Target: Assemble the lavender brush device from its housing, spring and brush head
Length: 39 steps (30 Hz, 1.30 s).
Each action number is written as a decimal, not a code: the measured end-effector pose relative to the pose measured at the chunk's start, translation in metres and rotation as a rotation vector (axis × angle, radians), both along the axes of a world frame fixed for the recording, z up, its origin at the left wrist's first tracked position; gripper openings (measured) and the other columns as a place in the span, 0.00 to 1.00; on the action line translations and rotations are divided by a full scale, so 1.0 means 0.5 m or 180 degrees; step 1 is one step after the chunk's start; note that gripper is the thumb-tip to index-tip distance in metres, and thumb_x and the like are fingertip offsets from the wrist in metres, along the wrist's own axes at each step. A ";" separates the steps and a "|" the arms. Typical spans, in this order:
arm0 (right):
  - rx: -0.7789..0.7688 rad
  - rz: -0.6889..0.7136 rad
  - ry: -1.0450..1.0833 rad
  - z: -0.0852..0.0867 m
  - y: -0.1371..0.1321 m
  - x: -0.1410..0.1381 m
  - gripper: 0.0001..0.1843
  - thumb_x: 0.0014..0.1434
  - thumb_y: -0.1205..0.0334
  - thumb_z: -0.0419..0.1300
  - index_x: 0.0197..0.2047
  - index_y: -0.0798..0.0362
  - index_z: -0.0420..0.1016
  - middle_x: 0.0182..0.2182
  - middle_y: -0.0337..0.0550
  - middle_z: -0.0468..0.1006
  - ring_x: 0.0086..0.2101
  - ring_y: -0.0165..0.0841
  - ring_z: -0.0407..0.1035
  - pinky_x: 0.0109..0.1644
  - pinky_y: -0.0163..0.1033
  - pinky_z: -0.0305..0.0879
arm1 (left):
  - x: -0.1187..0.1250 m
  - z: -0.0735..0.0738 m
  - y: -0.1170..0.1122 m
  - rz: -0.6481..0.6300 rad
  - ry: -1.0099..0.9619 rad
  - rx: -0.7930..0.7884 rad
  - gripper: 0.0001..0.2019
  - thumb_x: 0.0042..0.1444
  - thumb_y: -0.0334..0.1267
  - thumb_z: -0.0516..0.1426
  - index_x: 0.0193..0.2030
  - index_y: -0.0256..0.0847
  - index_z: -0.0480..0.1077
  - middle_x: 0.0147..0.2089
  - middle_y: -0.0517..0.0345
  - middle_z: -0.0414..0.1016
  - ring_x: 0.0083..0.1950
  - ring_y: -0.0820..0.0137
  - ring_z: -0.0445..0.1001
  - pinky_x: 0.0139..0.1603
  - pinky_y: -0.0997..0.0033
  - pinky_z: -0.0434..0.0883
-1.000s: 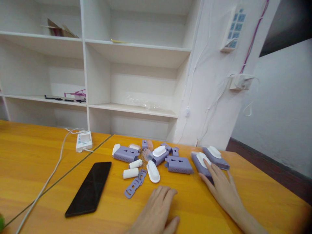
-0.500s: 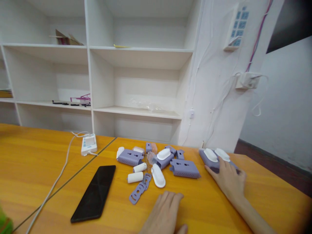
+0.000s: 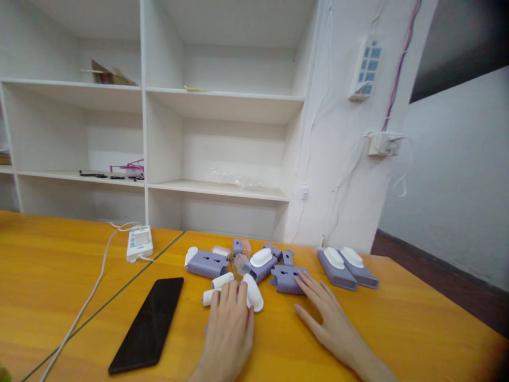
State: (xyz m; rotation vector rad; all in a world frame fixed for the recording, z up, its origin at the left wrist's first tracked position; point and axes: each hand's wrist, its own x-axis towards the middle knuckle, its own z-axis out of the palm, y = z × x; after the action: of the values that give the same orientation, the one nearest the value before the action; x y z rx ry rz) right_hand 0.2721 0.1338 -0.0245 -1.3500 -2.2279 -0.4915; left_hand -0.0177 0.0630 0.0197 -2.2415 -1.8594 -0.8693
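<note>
My left hand [image 3: 228, 323] reaches over the small parts with its fingers stretched forward. It covers most of the flat purple slotted strip and part of a white roller [image 3: 208, 297]. Another white roller [image 3: 222, 280] lies just beyond its fingertips, and a white oval cover [image 3: 255, 297] sits against its right side. With fingers spread, my right hand [image 3: 328, 313] touches the right end of a purple box-shaped housing [image 3: 287, 280] with keyhole slots. Whatever lies directly beneath my left fingers is hidden.
Two purple housings with white covers [image 3: 337, 268] lie at the right. Behind the parts is another slotted purple housing [image 3: 207, 263]. A black phone [image 3: 148, 323] and a white power strip [image 3: 140, 244] with a cable are on the left. White shelves [image 3: 222, 191] stand behind the table.
My right hand has left the two covered housings and moved left to the slotted one. My left hand has gone forward and left onto the small parts. The view has shifted slightly.
</note>
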 end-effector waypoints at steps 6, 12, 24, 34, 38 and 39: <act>0.0317 -0.0112 0.0142 -0.019 -0.097 -0.003 0.29 0.69 0.51 0.58 0.70 0.48 0.66 0.66 0.51 0.73 0.62 0.49 0.71 0.61 0.60 0.73 | -0.026 -0.022 0.016 0.0597 0.0421 -0.0011 0.21 0.68 0.36 0.54 0.65 0.33 0.70 0.59 0.37 0.73 0.59 0.47 0.72 0.60 0.47 0.67; 0.0706 -0.0377 0.0241 0.004 -0.128 -0.012 0.25 0.63 0.50 0.63 0.62 0.41 0.75 0.57 0.49 0.81 0.53 0.51 0.77 0.55 0.62 0.72 | -0.030 -0.017 0.022 0.0741 0.0546 -0.0306 0.22 0.69 0.38 0.56 0.67 0.31 0.68 0.62 0.36 0.73 0.59 0.47 0.73 0.59 0.49 0.69; 0.0022 -0.0638 0.0410 -0.021 -0.074 0.039 0.26 0.67 0.54 0.55 0.67 0.45 0.69 0.62 0.54 0.76 0.63 0.55 0.68 0.67 0.75 0.57 | -0.036 0.017 0.016 0.0699 0.0332 -0.0692 0.15 0.67 0.31 0.55 0.59 0.34 0.71 0.57 0.40 0.76 0.54 0.51 0.78 0.52 0.56 0.74; 0.0280 0.0110 0.0303 0.006 -0.112 -0.013 0.22 0.68 0.60 0.58 0.64 0.43 0.71 0.67 0.49 0.70 0.68 0.52 0.61 0.71 0.71 0.55 | 0.037 -0.008 -0.026 -0.0354 -0.0121 -0.1117 0.17 0.68 0.33 0.54 0.61 0.39 0.71 0.66 0.44 0.71 0.66 0.58 0.72 0.67 0.62 0.68; 0.0531 0.0893 0.0243 0.030 -0.142 -0.038 0.19 0.66 0.65 0.60 0.59 0.46 0.75 0.62 0.50 0.76 0.64 0.46 0.69 0.65 0.52 0.72 | 0.066 -0.011 -0.041 -0.0981 -0.0400 -0.1397 0.11 0.63 0.34 0.58 0.50 0.40 0.76 0.60 0.45 0.74 0.62 0.57 0.74 0.63 0.63 0.70; 0.0519 0.1071 0.0226 0.037 -0.150 -0.045 0.18 0.65 0.66 0.60 0.58 0.46 0.76 0.61 0.50 0.78 0.61 0.44 0.72 0.64 0.47 0.73 | 0.068 -0.007 -0.043 -0.1086 -0.0435 -0.1403 0.10 0.63 0.34 0.58 0.50 0.41 0.75 0.58 0.47 0.75 0.59 0.58 0.75 0.61 0.64 0.72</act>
State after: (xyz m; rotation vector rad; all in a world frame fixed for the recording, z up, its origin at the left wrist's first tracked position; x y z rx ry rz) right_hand 0.2498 0.0588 -0.0061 -0.8740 -2.2413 -0.4813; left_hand 0.0164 0.0417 0.0160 -2.8984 -1.9091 -0.7214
